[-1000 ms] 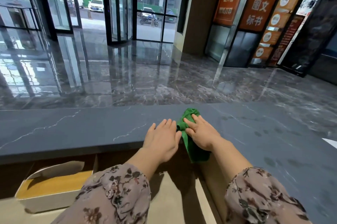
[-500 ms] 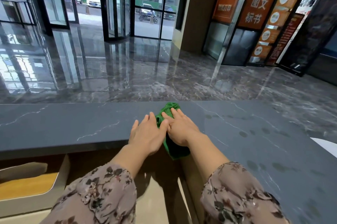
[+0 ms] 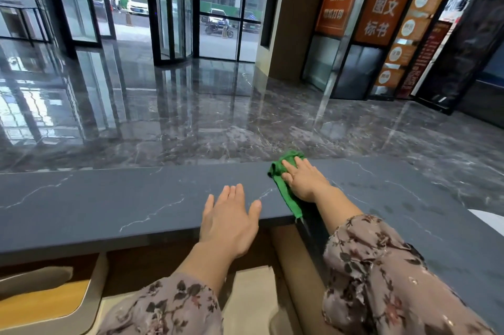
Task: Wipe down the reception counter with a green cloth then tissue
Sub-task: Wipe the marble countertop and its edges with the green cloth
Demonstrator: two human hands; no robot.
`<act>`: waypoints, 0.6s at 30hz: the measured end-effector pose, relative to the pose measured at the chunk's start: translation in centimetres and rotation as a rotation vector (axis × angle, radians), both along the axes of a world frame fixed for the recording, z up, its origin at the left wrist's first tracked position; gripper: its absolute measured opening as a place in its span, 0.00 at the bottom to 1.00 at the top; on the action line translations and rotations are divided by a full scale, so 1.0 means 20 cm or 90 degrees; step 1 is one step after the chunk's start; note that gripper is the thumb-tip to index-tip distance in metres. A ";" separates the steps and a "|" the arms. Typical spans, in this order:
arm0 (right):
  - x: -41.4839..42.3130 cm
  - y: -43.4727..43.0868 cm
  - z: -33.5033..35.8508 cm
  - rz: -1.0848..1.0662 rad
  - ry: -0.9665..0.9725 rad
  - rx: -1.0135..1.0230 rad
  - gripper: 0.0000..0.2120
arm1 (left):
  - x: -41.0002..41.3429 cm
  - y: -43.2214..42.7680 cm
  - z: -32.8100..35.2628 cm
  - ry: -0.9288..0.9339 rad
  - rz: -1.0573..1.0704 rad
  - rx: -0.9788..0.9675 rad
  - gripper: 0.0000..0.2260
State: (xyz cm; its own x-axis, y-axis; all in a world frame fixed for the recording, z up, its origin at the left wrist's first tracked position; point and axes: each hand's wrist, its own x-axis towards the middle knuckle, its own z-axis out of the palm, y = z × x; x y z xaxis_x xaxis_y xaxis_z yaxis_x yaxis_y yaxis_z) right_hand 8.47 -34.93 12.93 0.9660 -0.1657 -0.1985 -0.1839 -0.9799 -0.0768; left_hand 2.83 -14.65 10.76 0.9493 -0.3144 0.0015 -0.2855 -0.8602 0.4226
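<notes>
In the head view, the right hand point(image 3: 305, 180) is pressing flat, fingers extended, on the crumpled green cloth point(image 3: 286, 184) at the dark grey veined stone surface point(image 3: 109, 206), toward one o'clock. The left hand point(image 3: 229, 222) is lying open, empty, at six o'clock.

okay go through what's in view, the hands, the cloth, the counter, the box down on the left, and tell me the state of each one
Right hand: flat, pressing the green cloth onto the counter.
Left hand: open, fingers spread, empty, over the counter's near edge.
Green cloth: bunched, one end hanging off the near edge.
Counter: dark stone, faint smudges right of the cloth.
Box: open, lower left.
</notes>
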 end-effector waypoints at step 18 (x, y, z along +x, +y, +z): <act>-0.24 0.15 0.00 0.056 0.040 0.033 0.25 | -0.01 -0.03 0.04 0.032 -0.047 0.122 0.27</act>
